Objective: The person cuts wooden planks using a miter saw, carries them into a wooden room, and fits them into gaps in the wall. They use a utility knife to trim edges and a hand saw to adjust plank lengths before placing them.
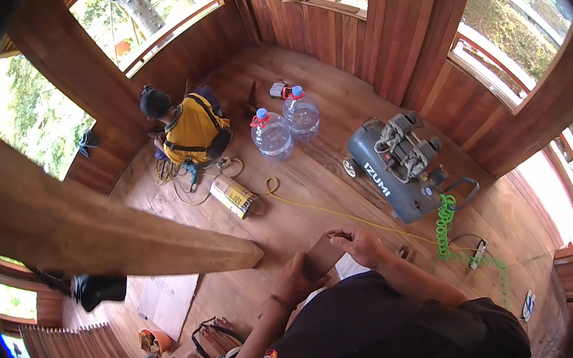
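Observation:
In front of my body, both hands hold a small flat brown piece [322, 254], perhaps wood; its exact kind does not show. My left hand [299, 277] is closed round its left end, with a beaded band on the wrist. At the upper right end my right hand [362, 248] grips it with fingers and thumb. Part of the piece is hidden behind the fingers. Below it a patch of white cloth [349, 266] shows.
A thick wooden post [131, 230] rises at my left. Ahead, a person in yellow [194, 129] crouches beside a power tool and a tin [234, 197]. Two large water bottles [272, 138] and an air compressor [397, 167] stand right. A yellow cord and green coiled hose [446, 225] trail there.

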`<state>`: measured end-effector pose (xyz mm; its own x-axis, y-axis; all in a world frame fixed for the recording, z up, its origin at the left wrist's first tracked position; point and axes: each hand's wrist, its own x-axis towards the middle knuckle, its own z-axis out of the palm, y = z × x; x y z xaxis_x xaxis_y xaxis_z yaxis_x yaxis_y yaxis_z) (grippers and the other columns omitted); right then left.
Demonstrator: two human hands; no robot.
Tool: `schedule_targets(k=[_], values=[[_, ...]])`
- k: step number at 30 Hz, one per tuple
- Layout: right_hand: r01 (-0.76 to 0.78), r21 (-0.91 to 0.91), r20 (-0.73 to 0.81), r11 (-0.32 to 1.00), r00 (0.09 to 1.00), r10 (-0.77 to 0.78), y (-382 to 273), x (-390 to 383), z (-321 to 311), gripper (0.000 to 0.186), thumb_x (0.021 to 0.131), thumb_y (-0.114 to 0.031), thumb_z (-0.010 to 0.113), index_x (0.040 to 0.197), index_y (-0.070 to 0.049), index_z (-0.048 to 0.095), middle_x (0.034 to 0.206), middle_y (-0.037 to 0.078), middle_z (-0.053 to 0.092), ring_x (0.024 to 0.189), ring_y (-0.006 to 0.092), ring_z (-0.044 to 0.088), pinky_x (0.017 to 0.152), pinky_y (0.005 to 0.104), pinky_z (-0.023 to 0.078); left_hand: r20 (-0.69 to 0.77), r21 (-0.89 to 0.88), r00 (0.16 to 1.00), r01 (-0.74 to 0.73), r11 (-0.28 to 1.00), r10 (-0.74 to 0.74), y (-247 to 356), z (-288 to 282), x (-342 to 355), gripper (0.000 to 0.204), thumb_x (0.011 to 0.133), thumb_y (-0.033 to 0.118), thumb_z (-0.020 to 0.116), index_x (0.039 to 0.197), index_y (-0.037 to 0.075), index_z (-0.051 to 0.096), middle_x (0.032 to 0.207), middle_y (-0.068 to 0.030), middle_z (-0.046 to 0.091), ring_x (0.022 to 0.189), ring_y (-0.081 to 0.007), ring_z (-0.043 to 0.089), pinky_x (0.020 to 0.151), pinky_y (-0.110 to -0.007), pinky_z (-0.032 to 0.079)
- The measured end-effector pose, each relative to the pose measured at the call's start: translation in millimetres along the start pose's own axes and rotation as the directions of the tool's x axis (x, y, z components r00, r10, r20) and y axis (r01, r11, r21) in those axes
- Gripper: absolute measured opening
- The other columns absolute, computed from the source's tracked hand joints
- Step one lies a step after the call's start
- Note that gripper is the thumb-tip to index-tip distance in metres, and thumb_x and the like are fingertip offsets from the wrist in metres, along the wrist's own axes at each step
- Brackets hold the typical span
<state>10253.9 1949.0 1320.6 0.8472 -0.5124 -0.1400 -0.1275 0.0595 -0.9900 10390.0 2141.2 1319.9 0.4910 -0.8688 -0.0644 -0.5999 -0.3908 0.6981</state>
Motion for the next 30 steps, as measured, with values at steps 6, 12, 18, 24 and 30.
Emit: schedule_targets(k=[6,12,18,24,30], values=[[-0.01,-0.183,-0.064,0.983,0.998,-0.002,-11,178,-85,0.035,0.1,-0.015,0.066,0.129,0.002,0.068,0.113,0.011,0.075,0.1,0.0115,0.067,0.09,0.028,0.053,-0.046,0.187,0.989,-0.128,0.974,0.139,-17,-8,220,0.081,0.069,0.057,0.087,0.129,0.011,0.059,0.099,-0.0154,0.074,0.085,-0.0331,0.074,0.07,-0.044,0.06],[-0.085,0.279,-0.009,0.956,0.996,0.091,-66,337,-208,0.031,0.101,-0.013,0.059,0.123,0.006,0.069,0.108,0.009,0.075,0.101,0.0155,0.069,0.092,0.0291,0.054,0.001,0.133,0.999,-0.038,0.99,0.038,38,-50,417,0.085,0.068,0.049,0.091,0.13,0.003,0.058,0.107,-0.0187,0.071,0.098,-0.0365,0.072,0.084,-0.045,0.058],[0.046,0.14,-0.074,0.989,0.997,-0.036,-75,481,-252,0.032,0.098,-0.013,0.065,0.127,-0.001,0.067,0.112,0.009,0.072,0.106,0.0171,0.065,0.096,0.0327,0.051,0.061,-0.018,0.996,-0.06,0.998,0.061,8,-63,574,0.068,0.065,0.044,0.094,0.113,0.007,0.062,0.096,-0.0146,0.074,0.09,-0.0318,0.074,0.082,-0.045,0.059],[0.119,-0.216,-0.002,0.969,0.993,-0.122,-77,633,-282,0.039,0.099,-0.03,0.064,0.118,0.004,0.067,0.106,0.017,0.072,0.094,0.0268,0.068,0.082,0.0403,0.054,0.039,0.078,0.963,-0.267,0.96,0.265,-28,-77,748,0.08,0.058,0.044,0.096,0.119,0.006,0.062,0.101,-0.0137,0.072,0.094,-0.0333,0.072,0.082,-0.043,0.058],[0.042,-0.22,-0.412,0.975,0.902,-0.132,-88,741,-378,0.028,0.097,-0.023,0.067,0.109,0.003,0.068,0.095,0.011,0.069,0.085,0.0141,0.063,0.073,0.0343,0.053,0.078,0.139,0.915,-0.403,0.905,0.396,-7,-104,931,0.071,0.072,0.047,0.087,0.127,0.009,0.063,0.112,-0.0144,0.069,0.111,-0.0355,0.064,0.1,-0.047,0.048]])
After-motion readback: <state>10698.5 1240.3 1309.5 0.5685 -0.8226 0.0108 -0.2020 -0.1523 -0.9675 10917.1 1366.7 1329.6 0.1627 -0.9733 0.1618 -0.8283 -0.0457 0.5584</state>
